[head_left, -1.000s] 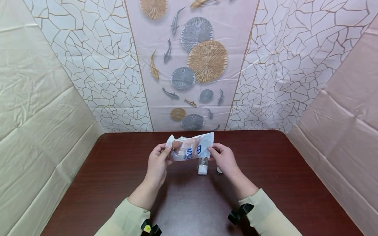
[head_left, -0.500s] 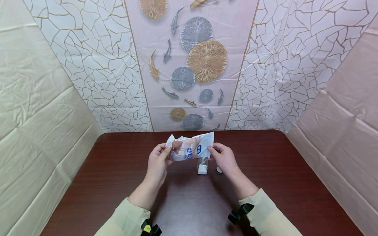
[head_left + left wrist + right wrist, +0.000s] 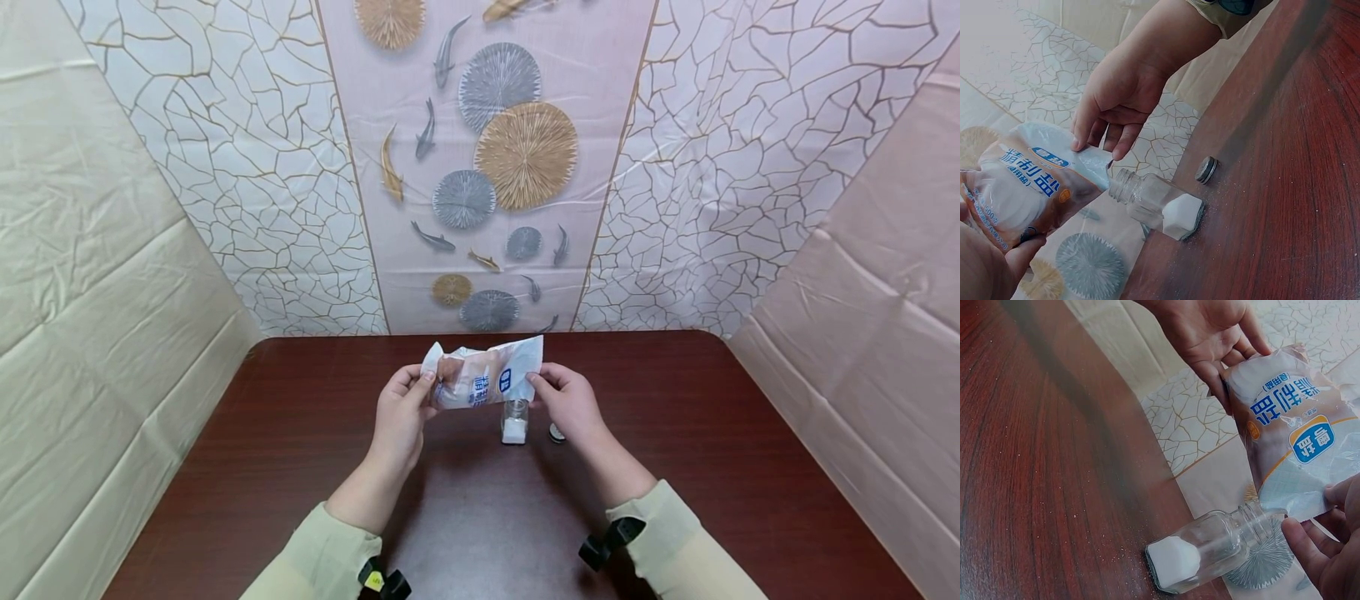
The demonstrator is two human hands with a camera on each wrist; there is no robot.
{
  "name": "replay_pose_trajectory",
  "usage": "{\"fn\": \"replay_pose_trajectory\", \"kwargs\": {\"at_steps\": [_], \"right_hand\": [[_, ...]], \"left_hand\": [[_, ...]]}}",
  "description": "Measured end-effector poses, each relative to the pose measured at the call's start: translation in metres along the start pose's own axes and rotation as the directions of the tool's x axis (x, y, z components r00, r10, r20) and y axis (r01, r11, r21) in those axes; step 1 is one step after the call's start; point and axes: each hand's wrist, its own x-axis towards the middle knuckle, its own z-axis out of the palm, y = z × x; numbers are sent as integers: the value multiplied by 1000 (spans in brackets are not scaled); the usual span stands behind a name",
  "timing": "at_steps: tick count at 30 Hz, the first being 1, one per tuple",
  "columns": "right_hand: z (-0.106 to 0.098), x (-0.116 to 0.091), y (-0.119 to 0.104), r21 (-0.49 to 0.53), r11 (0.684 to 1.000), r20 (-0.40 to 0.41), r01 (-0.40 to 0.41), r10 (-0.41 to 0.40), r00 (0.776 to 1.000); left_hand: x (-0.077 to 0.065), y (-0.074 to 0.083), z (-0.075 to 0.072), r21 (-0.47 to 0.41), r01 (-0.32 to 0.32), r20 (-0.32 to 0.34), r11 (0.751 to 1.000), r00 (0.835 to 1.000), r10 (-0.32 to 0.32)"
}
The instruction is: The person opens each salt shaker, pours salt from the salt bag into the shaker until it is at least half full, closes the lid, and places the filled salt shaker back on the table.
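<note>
One each — bag point(image 3: 487, 372), jar point(image 3: 1155, 197), lid point(image 3: 1207, 170)

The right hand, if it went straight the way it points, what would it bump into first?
Probably the bag, because the right hand pinches its edge. What comes beyond that is unclear, since depth is hard to judge.

In the head view, we are losing the mouth of the jar point(image 3: 514, 429) and part of the left hand point(image 3: 400, 411) behind the bag point(image 3: 480, 377), while the right hand point(image 3: 567, 402) is partly covering the lid point(image 3: 556, 434). The bottom edge is cutting off both sleeves point(image 3: 318, 546). Each wrist view is cropping its own hand. We are finding the smallest print point(image 3: 988, 226) unreadable and the pale specks point(image 3: 1121, 556) on the table point(image 3: 675, 417) too tiny to identify.
</note>
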Motion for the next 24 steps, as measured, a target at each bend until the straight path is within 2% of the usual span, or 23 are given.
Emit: {"fn": "replay_pose_trajectory", "kwargs": {"at_steps": [11, 24], "right_hand": [[-1, 1, 0, -16, 1000, -5, -22, 22, 1000], [0, 1, 2, -25, 1000, 1, -11, 11, 1000]], "left_hand": [[-1, 1, 0, 10, 4, -4, 1000, 1000, -4], [-1, 1, 0, 12, 8, -1, 1000, 1000, -8]]}}
